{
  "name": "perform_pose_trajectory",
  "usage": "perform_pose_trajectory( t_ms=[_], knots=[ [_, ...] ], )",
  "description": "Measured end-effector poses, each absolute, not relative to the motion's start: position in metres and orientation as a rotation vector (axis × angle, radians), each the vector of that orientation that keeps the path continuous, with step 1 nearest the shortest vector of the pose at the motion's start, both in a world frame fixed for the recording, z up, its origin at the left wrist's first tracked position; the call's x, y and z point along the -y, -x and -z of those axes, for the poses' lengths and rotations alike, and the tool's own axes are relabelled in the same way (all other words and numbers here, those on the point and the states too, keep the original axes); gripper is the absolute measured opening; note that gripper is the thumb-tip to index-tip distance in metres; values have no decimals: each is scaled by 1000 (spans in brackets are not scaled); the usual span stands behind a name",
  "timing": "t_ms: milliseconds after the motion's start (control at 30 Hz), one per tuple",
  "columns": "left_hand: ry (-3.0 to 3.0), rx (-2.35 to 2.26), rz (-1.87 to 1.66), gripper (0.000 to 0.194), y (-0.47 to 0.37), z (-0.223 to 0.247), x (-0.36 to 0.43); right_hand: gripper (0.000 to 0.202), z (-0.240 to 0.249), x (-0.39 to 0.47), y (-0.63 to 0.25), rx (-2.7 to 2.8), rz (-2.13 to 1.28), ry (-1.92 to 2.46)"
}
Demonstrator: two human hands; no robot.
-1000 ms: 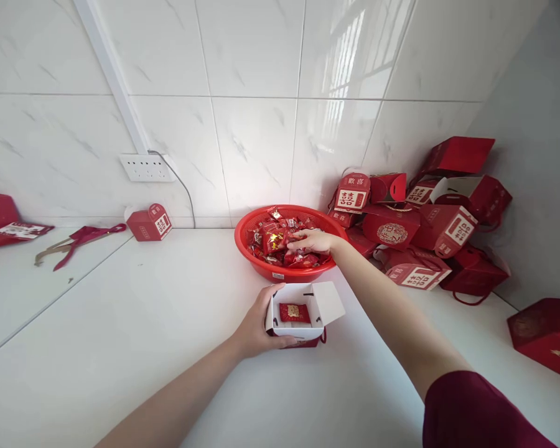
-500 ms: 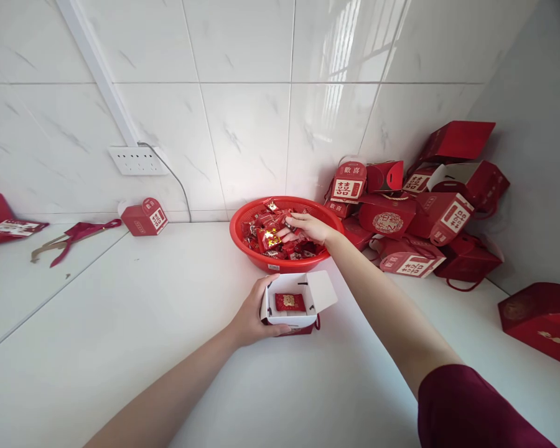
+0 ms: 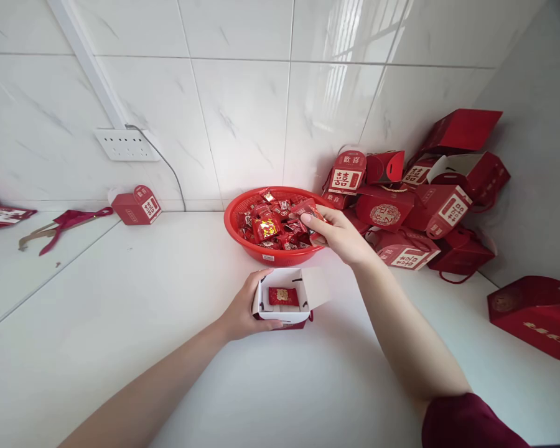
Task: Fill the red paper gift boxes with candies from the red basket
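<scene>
My left hand (image 3: 248,311) grips the left side of an open box (image 3: 284,318), white inside and red outside, with its white flap out to the right. A red packet with gold print (image 3: 283,297) lies inside the box. My right hand (image 3: 338,235) pinches a red wrapped packet (image 3: 305,210) above the right part of a red plastic basket (image 3: 242,244). Many red wrapped sweets fill the basket, among them one with bright gold print (image 3: 266,228). The basket stands just behind the box.
Several red gift boxes (image 3: 385,208) are piled at the back right. Another red box (image 3: 536,316) lies at the far right. A small red box (image 3: 137,205) and a red ribbon (image 3: 68,224) are at the left, below a wall socket (image 3: 127,145).
My right hand has drawn back from among the sweets and now holds a red packet. The whole view has shifted slightly; my left hand still holds the box.
</scene>
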State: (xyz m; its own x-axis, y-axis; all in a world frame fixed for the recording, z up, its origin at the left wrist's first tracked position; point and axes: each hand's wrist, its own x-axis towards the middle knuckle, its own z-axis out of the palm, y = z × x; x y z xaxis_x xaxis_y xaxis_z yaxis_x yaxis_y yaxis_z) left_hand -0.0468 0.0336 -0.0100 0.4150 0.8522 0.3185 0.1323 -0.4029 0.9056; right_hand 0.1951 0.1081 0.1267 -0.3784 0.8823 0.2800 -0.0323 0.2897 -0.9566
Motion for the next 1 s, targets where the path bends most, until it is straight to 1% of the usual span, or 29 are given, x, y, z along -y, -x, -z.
perform_pose_trajectory(
  t_ms=[133, 267, 367, 400, 500, 633, 733, 833, 867, 933, 1000],
  knots=[
    [-1854, -865, -1039, 100, 48, 10, -32, 34, -150, -83, -209, 1904, -1048, 759],
    [-1944, -861, -1069, 99, 49, 9, -32, 30, -157, -70, -212, 2287, -862, 788],
    [-2113, -874, -1142, 104, 48, 8, -30, 21, -156, -65, -210, 2609, -923, 799],
    [-2178, -871, -1165, 105, 48, 8, -30, 21, -155, -63, -210, 2672, -967, 807],
    [-2287, -843, -1178, 107, 47, 8, -28, 28, -155, -60, -213, 2659, -936, 851],
    [-2179, -861, -1153, 104, 46, 8, -29, 25, -157, -63, -223, 2567, -767, 913],
    [-2005, -870, -1081, 100, 46, 8, -31, 27, -152, -80, -227, 2435, -603, 1075],
    [-1904, -862, -1013, 99, 47, 8, -32, 35, -143, -114, -222, 2335, -400, 1378],
    [-1896, -861, -1007, 99, 48, 8, -32, 34, -139, -129, -217, 2381, -371, 1472],
    [-1892, -860, -1004, 100, 49, 8, -32, 30, -131, -158, -203, 2644, -370, 1628],
    [-1889, -861, -1005, 100, 49, 7, -32, 19, -122, -184, -188, 2769, -377, 1706]
  ],
)
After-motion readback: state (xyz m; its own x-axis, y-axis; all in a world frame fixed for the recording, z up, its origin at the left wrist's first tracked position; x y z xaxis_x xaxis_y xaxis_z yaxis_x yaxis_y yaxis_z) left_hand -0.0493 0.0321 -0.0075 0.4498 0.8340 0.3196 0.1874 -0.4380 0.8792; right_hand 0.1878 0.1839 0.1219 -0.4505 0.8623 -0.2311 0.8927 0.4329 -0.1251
